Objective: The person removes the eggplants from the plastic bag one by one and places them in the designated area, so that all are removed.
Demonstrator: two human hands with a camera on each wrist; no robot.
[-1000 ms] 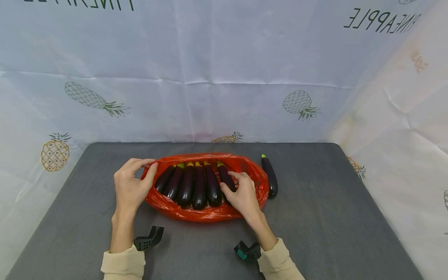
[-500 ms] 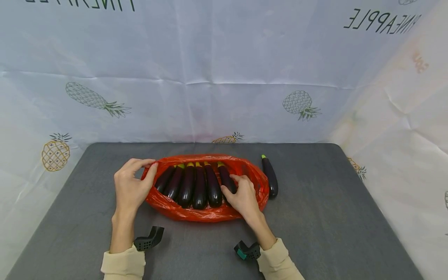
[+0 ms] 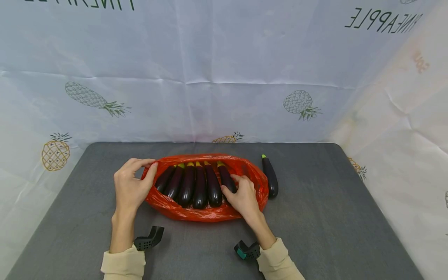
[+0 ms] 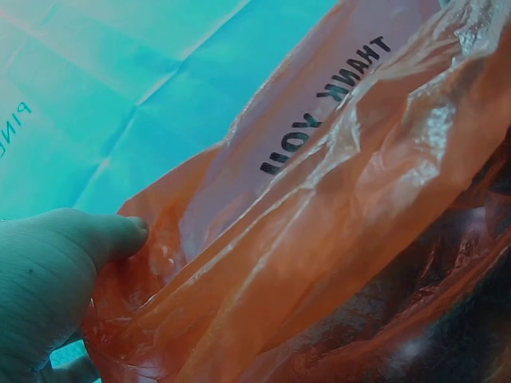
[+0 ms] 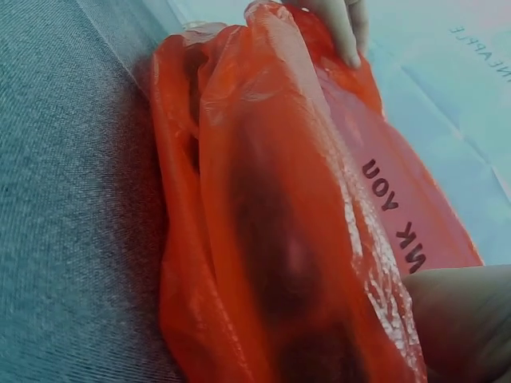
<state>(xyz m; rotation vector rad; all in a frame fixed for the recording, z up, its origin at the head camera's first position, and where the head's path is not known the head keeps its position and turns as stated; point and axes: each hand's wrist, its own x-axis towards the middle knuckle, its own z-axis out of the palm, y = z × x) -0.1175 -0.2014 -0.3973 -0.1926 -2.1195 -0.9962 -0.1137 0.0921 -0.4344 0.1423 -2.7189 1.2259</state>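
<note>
An opened red plastic bag (image 3: 196,216) lies across the table, with several dark purple eggplants (image 3: 187,184) side by side in it, their green-yellow stem ends toward the back. At the bag's left end, my left hand (image 3: 130,186) pinches the rim between thumb and fingers; the left wrist view shows the thumb (image 4: 120,238) on the plastic. My right hand (image 3: 244,196) reaches into the bag and holds the rightmost eggplant (image 3: 225,175) there, thumb on its left side, fingers on its right. In the right wrist view the bag wall (image 5: 255,144) hides most of this hand.
One more eggplant (image 3: 269,177) lies outside the bag, close to its right end. The grey table (image 3: 332,217) ends at a white cloth backdrop (image 3: 224,105) printed with pineapples. Both wrists carry black camera mounts (image 3: 149,238).
My right fingers have lowered slightly and closed around the rightmost eggplant in the bag. The left hand and the bag have stayed in place.
</note>
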